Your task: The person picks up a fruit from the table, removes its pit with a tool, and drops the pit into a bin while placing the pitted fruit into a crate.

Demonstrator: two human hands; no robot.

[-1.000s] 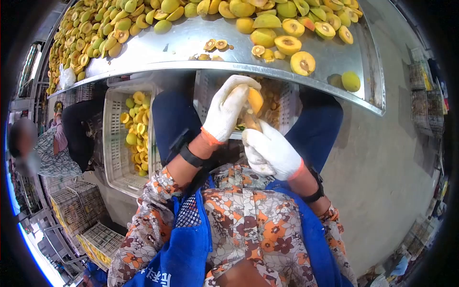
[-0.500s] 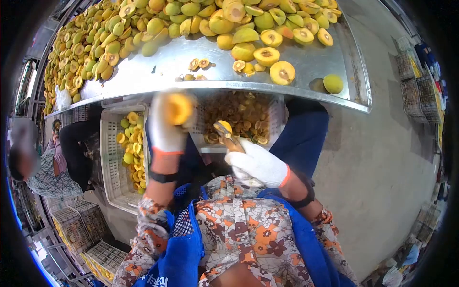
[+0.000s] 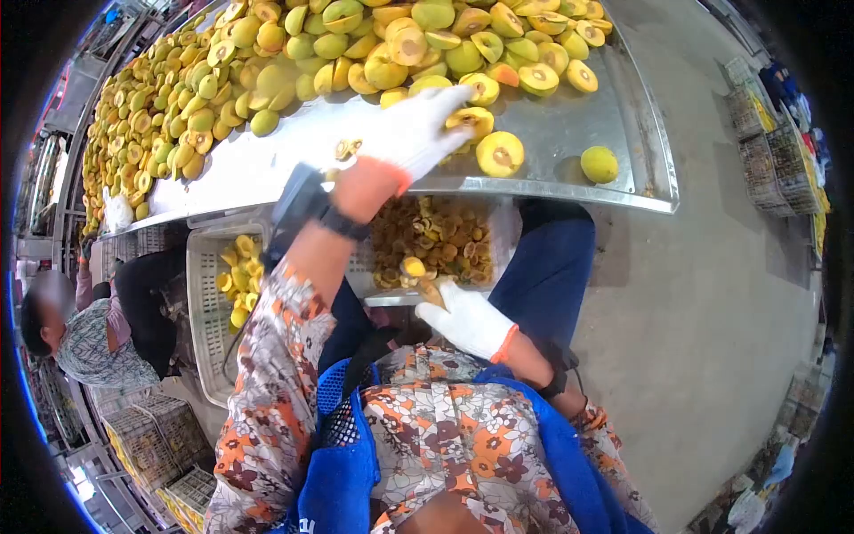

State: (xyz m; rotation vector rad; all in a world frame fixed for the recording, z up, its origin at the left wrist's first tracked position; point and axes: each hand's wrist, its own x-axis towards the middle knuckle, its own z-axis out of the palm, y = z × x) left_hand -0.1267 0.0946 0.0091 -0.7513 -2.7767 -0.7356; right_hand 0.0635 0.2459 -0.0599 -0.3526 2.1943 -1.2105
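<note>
My left hand (image 3: 418,132), in a white glove, reaches over the metal table (image 3: 569,160). Its fingers are stretched apart at a cut yellow peach half (image 3: 481,120), partly covering it. Another peach half (image 3: 500,154) lies cut face up just right of the fingers. Low in front of my body, my right hand (image 3: 471,322), also gloved, is closed around the wooden handle of a pitting spoon (image 3: 431,290). A bit of yellow flesh seems to sit at the tool's tip. Beneath it is a white crate (image 3: 504,245) of brown pits and scraps.
A large heap of peach halves (image 3: 311,40) covers the table's far side. One greenish peach (image 3: 599,164) rests near its right corner. Left of my legs stands a crate (image 3: 206,329) with yellow halves. A co-worker (image 3: 107,343) sits at far left. Stacked crates (image 3: 774,160) line the right.
My left hand has moved from above the left crate up onto the table, and the yellow peach piece it held is gone from it. My right hand stays low with the pitting spoon.
</note>
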